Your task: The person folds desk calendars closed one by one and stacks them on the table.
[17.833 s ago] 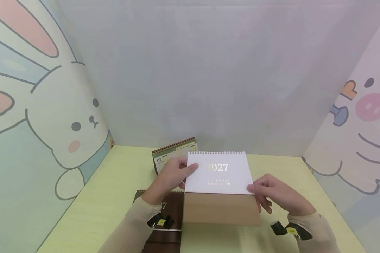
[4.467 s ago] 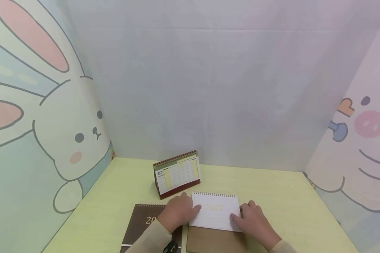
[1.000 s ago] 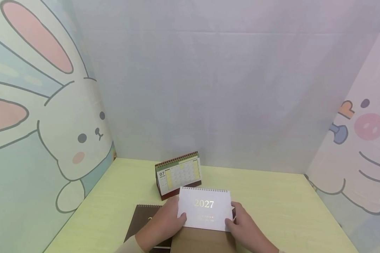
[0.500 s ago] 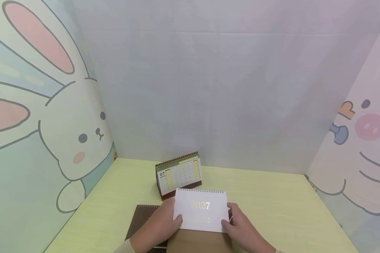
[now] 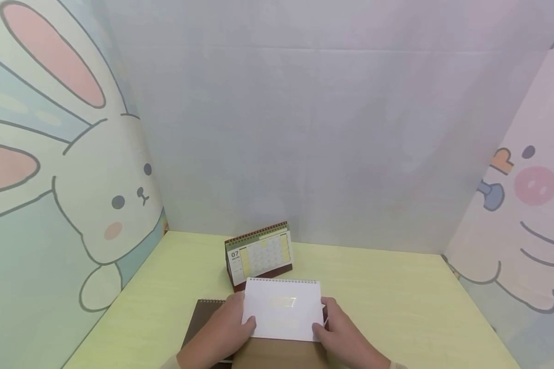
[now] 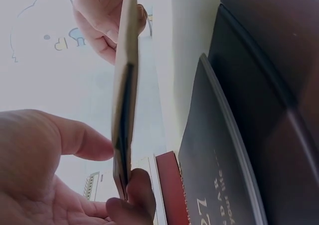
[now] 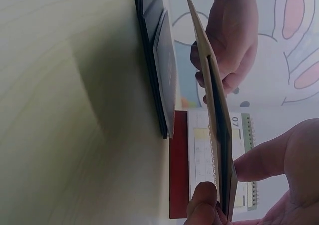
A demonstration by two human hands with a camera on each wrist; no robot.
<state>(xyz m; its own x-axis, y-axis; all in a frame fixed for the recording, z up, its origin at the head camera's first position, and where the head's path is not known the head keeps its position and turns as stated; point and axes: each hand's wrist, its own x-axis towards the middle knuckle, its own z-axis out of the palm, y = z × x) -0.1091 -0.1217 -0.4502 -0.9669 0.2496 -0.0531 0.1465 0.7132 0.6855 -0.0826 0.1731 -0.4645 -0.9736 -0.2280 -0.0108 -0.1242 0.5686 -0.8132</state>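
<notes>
Since the frame half a second ago the white calendar has shifted a little to the left, both hands going with it, while the standing calendar holds its place on the table; three calendars can be counted: the white one at the lower centre of the frame, the standing calendar just above it and partly covered by it, and a dark calendar lying at the lower left, largely hidden by an arm; the white cover bears "2027" in gold, its first digits washed out by glare, and the smaller lines below cannot be read; the standing one shows "07" beside a grid; on the dark one the left wrist view gives "27", "DAR" and "your"; of two hands, the left hand grasps the white calendar's left edge and the right hand its right edge, each thumb on the front near a lower corner, the fingers bent round behind; both forearms slant in from the bottom edge; the wrist views show the white calendar edge-on, lifted clear of the table and apart from the dark one.
</notes>
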